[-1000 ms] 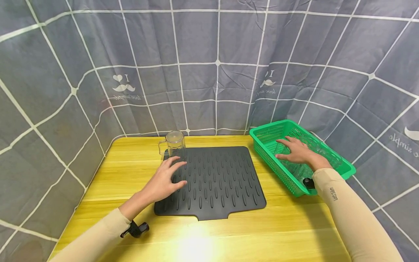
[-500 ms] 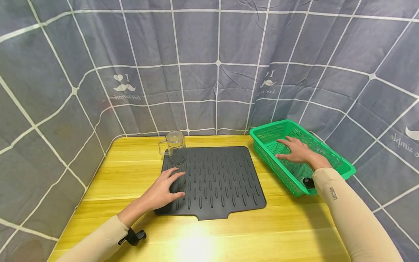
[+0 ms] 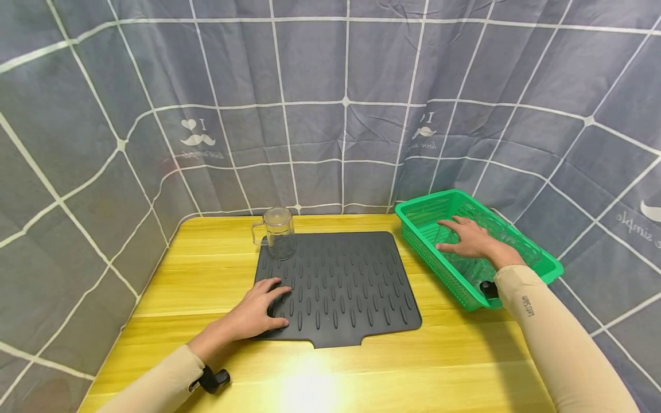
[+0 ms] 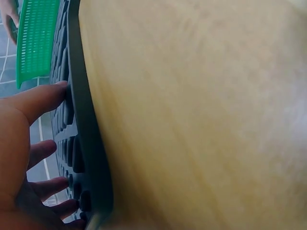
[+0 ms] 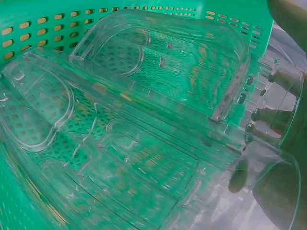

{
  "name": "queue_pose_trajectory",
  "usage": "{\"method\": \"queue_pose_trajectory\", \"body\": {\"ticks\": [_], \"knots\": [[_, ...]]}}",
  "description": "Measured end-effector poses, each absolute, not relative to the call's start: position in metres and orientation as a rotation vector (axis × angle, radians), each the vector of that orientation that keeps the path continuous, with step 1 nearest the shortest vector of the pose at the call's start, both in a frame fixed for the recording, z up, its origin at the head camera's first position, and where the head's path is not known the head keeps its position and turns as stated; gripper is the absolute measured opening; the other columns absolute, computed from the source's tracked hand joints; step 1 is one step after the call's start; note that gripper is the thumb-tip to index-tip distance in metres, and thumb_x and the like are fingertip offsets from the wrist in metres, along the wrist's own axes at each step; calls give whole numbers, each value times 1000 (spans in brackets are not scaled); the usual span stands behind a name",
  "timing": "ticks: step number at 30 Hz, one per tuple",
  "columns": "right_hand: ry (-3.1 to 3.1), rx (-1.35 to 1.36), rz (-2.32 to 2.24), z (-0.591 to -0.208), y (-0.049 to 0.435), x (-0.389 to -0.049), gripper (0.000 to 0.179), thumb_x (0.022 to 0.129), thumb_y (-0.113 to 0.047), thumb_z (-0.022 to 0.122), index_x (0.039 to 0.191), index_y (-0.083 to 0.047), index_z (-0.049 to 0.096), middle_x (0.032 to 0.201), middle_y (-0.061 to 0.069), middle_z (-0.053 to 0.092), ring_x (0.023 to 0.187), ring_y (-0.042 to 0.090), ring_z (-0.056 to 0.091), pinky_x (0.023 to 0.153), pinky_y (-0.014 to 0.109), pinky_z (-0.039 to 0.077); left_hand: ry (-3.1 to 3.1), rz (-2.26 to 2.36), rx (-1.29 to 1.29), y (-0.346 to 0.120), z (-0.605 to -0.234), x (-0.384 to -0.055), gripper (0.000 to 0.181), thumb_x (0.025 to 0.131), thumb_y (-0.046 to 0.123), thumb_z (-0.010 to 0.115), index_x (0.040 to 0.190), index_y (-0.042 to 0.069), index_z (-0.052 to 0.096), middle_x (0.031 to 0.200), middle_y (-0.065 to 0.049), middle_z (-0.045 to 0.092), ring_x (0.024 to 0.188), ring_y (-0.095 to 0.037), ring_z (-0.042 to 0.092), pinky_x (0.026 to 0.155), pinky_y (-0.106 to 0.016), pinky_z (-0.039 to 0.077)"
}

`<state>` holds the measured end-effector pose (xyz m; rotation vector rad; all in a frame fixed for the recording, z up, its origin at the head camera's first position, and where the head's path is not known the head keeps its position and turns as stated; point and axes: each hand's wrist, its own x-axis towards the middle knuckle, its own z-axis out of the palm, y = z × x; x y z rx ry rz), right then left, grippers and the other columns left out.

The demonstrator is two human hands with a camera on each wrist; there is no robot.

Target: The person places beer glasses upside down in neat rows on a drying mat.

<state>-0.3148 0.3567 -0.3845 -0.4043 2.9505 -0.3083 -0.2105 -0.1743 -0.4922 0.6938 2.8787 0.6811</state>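
Note:
My left hand (image 3: pixel 253 312) is over the front left part of a black ribbed drying mat (image 3: pixel 341 287), fingers spread and fingertips right at its surface. In the left wrist view its thumb (image 4: pixel 45 98) overlaps the mat's edge (image 4: pixel 93 129). A clear glass mug (image 3: pixel 281 241) stands on the mat's back left corner, handle to the left. My right hand (image 3: pixel 467 238) reaches into a green plastic basket (image 3: pixel 439 275), fingers spread above clear glass mugs (image 5: pixel 144 158). In the right wrist view fingers (image 5: pixel 283 191) show dark behind the glass rims at the right.
The basket stands at the right of a yellow wood-grain table (image 3: pixel 206 252), just right of the mat. A grey curtain (image 3: pixel 310 132) with white lines hangs behind the table and along both sides.
My left hand has moved down toward the front of the mat, away from the glass mug. The right hand has stayed over the basket.

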Motion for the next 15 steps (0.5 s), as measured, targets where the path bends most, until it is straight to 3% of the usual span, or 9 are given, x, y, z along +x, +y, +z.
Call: {"method": "queue_pose_trajectory", "body": {"ticks": [9,15], "knots": [[2949,-418,-328,-382,358,-315,83,94,-55,64,156,-8,35,158,38,15,142,63,15,100,87,15,2870,718,679,-172,-495,-209,71,85,42,80,146,16,54,159,-18,33,147,-41,27,112,-64,32],[2965,-445,-399,-383,363,-316,81,95,-43,68,156,-2,32,157,42,14,139,67,15,103,82,22,2848,714,669,-173,-494,-209,70,85,42,79,145,15,56,160,-18,32,147,-41,26,112,-64,32]]}}
